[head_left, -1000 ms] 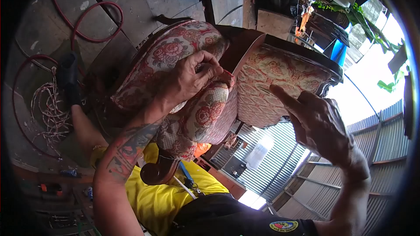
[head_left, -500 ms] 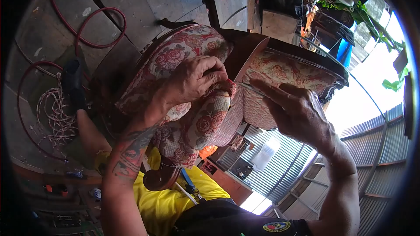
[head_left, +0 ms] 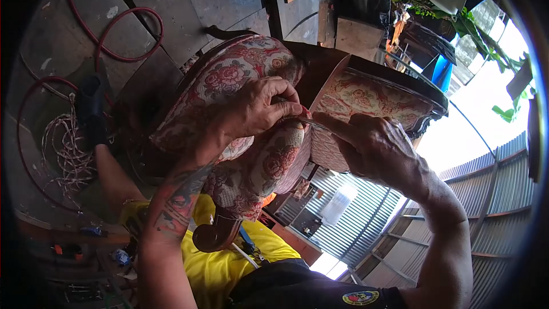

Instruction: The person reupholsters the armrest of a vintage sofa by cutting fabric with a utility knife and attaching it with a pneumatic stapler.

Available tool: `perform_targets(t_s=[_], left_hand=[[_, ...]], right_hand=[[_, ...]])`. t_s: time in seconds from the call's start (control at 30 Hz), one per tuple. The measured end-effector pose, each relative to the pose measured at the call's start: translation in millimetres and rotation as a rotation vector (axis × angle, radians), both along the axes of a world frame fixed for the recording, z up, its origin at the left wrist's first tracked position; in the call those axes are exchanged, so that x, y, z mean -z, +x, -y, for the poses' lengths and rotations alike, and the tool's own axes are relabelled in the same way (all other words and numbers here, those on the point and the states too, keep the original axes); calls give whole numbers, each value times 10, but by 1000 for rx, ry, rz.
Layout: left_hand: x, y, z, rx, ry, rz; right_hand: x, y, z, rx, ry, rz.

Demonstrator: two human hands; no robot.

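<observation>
A chair [head_left: 226,74] covered in floral upholstery fabric stands in front of me, with dark carved wood along its frame. My left hand [head_left: 264,106] is closed in a pinch on the reddish edge of the fabric [head_left: 305,113], at the top of the padded armrest [head_left: 279,151]. My right hand [head_left: 374,144] comes in from the other side, index finger stretched along a thin metal tool [head_left: 311,122] whose tip meets that edge. Its handle is hidden in the palm, so its exact kind does not show. A scrolled wooden arm end [head_left: 214,236] juts toward my lap.
A red hose [head_left: 128,56] loops over the floor boards, near a tangled heap of cord [head_left: 63,143] beside my foot. Small tools lie in shadow at lower left. Corrugated metal sheeting [head_left: 457,194] and plants [head_left: 480,31] are at the right.
My right hand has moved left and slightly down, bringing the thin tool against the fabric edge. My left hand keeps its pinch, shifted slightly right. The view has shifted a little.
</observation>
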State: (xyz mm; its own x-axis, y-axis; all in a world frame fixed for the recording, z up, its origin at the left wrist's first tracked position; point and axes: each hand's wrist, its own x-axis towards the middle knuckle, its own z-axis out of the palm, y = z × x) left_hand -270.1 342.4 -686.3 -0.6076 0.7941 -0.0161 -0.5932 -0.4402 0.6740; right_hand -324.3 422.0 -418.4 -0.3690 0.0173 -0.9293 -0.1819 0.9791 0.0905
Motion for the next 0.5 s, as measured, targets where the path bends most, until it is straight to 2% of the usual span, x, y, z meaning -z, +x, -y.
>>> perform_targets(t_s=[0.3,0.5], left_hand=[[21,11,-5,8,-18,-27],[33,48,-25,-14,-8,-11]], right_hand=[[3,-90,80,-64,-33,39],[26,-125,135,-134,43,101]])
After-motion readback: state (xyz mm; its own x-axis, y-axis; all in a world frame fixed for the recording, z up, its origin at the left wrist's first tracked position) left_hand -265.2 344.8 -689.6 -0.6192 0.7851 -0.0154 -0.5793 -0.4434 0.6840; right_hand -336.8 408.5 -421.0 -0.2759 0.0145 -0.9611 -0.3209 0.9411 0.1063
